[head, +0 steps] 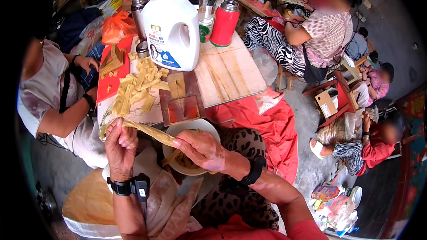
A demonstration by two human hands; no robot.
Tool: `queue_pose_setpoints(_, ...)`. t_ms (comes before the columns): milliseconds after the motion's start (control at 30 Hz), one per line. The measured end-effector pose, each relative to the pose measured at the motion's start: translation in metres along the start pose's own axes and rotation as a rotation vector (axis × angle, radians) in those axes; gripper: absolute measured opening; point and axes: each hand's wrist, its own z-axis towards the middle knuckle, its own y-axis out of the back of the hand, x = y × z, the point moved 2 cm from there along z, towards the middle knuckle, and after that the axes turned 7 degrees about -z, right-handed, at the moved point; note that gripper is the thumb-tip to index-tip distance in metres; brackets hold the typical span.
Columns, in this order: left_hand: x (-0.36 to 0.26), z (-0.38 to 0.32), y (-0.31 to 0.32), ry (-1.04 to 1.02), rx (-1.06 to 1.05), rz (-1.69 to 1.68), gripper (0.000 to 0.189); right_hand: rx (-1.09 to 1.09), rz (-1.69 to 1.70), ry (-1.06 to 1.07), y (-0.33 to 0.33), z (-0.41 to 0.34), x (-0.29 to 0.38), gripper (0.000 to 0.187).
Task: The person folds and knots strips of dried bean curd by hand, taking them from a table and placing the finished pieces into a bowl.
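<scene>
A pale yellow, folded fibrous strip (pixel 148 130) stretches between my two hands in front of the table edge. My left hand (pixel 121 136) pinches its left end, where a thin loose piece curls beside the fingers. Its other end is in the grip of my right hand (pixel 201 150). Under the strip, a white bowl (pixel 213 130) holds more yellow strips (pixel 186 160), partly hidden by my right hand. Just beyond, a brown board (pixel 193 83) with an upright wooden block (pixel 176 85) lies at the table edge. Several similar strips (pixel 133 88) are heaped left of it.
On the table (pixel 227 73) stand a white detergent jug (pixel 173 33), a red flask (pixel 225 23), a glass jar (pixel 207 6) and a steel flask (pixel 138 16). A wooden piece (pixel 113 61) rests on red sheeting. People sit left (pixel 60 106), across and right (pixel 323 36).
</scene>
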Motion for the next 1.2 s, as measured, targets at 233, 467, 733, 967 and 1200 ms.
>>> queue_pose_setpoints(233, 0.036, -0.005, -0.021, -0.073, 0.049, 0.663, 0.02, -0.019, 0.086, -0.189, -0.014, -0.015, -0.025, 0.011)
queue_pose_setpoints(467, 0.066, -0.008, -0.028, -0.104, 0.448, 1.239, 0.022, 0.019, 0.329, -0.278, -0.011, -0.03, -0.033, 0.014)
queue_pose_setpoints(733, 0.078, -0.005, -0.025, -0.194, 0.577, 1.375, 0.019, 0.011, 0.431, -0.457, -0.002, -0.033, -0.028, 0.026)
queue_pose_setpoints(967, 0.086, -0.006, -0.032, -0.378, 0.622, 1.507, 0.021, -0.043, 0.629, -0.602, -0.016, -0.045, -0.05, 0.029)
queue_pose_setpoints(1200, 0.078, -0.006, -0.036, -0.367, 0.242, 1.332, 0.017, -0.239, 0.675, -0.623, -0.017, -0.041, -0.045, 0.023)
